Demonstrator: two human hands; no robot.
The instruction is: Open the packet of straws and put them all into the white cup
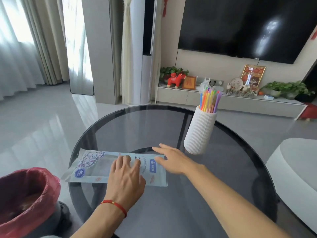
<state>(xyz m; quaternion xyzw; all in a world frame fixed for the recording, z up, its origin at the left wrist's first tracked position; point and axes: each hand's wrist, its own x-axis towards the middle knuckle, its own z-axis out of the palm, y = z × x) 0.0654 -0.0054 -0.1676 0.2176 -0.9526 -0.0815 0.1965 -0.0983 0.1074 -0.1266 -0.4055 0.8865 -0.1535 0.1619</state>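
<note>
A flat, see-through straw packet (92, 166) with blue print lies on the round dark glass table (171, 203), near its left edge. No straws are visible inside it. My left hand (126, 176) rests palm down on the packet's middle, fingers spread. My right hand (173, 159) lies flat at the packet's right end, fingers apart and pointing left. The ribbed white cup (199, 133) stands just right of my right hand, holding several coloured straws (209, 100) that stick out of its top.
A bin lined with a red bag (25, 198) stands on the floor at the lower left, beside the table. A white rounded seat (296, 169) is at the right. A TV and a low cabinet with ornaments and plants fill the far wall.
</note>
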